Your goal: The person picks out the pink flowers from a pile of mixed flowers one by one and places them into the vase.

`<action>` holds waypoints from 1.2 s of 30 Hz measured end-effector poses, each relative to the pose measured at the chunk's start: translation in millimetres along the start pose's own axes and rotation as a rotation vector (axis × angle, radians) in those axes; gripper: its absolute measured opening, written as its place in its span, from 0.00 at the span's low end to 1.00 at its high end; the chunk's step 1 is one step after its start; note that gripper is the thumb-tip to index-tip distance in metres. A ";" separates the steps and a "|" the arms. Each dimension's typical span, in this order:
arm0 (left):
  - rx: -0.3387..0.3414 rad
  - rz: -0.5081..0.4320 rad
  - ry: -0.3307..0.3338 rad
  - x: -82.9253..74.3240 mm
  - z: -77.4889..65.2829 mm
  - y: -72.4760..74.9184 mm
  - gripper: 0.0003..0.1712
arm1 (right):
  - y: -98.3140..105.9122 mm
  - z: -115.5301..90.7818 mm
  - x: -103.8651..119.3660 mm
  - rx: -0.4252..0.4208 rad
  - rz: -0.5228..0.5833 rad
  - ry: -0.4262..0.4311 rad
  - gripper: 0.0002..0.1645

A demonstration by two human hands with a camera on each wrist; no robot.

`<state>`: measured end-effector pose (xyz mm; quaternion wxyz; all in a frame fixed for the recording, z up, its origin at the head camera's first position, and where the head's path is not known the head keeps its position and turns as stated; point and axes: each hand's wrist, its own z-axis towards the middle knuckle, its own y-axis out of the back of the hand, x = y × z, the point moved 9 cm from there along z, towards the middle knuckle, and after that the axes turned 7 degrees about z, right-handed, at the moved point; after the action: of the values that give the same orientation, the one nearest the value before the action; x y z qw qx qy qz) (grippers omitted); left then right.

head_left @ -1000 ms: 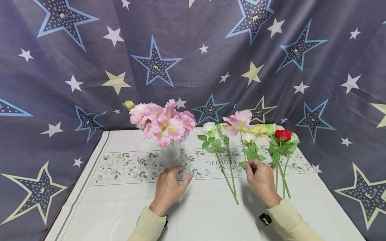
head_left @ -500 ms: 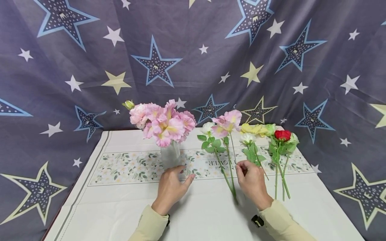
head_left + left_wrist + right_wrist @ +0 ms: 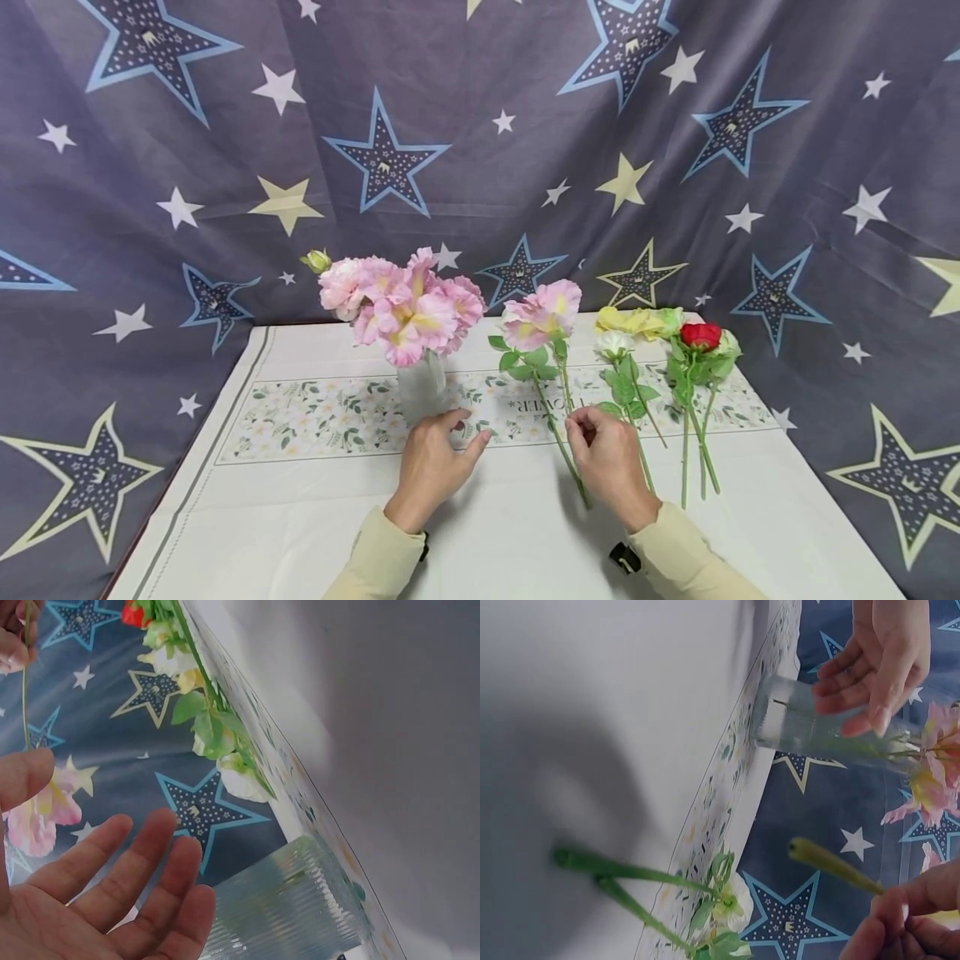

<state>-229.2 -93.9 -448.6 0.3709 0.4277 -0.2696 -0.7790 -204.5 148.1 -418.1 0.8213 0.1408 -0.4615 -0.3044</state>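
Note:
My right hand [image 3: 611, 462] pinches the thin stem of a pink flower with a yellow centre [image 3: 543, 315]. In the right wrist view the cut end of that stem [image 3: 832, 864] sticks out past the fingertips. A ribbed clear glass vase [image 3: 422, 387] stands upright on the table, holding a bunch of pink flowers [image 3: 412, 308] and a green bud [image 3: 317, 262]. Close to the vase is my left hand [image 3: 433, 467], its fingers relaxed and spread, with nothing in them. Whether it touches the glass I cannot tell.
Right of the vase lie white roses [image 3: 615, 343], yellow flowers [image 3: 637, 322] and a red rose [image 3: 701, 336], their stems pointing toward me. A floral printed band [image 3: 322, 417] crosses the white tablecloth [image 3: 292, 517]. Behind hangs a star-patterned curtain [image 3: 465, 192].
My right hand has moved left with the pink flower, which now overlaps a white rose in the head view. My left hand has shifted slightly right beside the vase.

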 end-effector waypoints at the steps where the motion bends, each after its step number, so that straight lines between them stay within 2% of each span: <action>1: -0.004 -0.003 0.002 -0.3 0.1 -0.5 0.22 | -1.0 -0.6 1.5 -0.002 0.006 0.011 0.07; 8: -0.026 -0.026 -0.006 -5.3 3.0 -4.4 0.21 | -8.9 -3.9 7.1 0.008 0.047 0.020 0.07; 15: 0.029 -0.089 0.024 -9.5 8.0 -11.6 0.23 | -15.8 -7.8 9.9 0.025 0.071 0.003 0.09; 22: 0.055 -0.139 0.044 -17.8 13.5 -17.8 0.20 | -22.4 -13.3 11.3 0.040 0.072 0.001 0.10; 27: 0.069 -0.217 0.058 -25.1 19.0 -23.7 0.19 | -25.7 -15.5 15.1 0.050 0.076 0.010 0.11; 33: 0.075 -0.329 0.031 -35.7 24.6 -28.9 0.16 | -29.0 -17.7 18.8 0.057 0.077 0.025 0.12; 36: 0.079 -0.342 0.023 -40.3 26.9 -30.6 0.16 | -30.4 -18.9 19.7 0.057 0.077 0.027 0.12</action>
<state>-248.7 -40.8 -439.2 0.2188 0.4904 -0.2189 -0.8147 -192.2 111.2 -430.5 0.8341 0.1505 -0.4641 -0.2574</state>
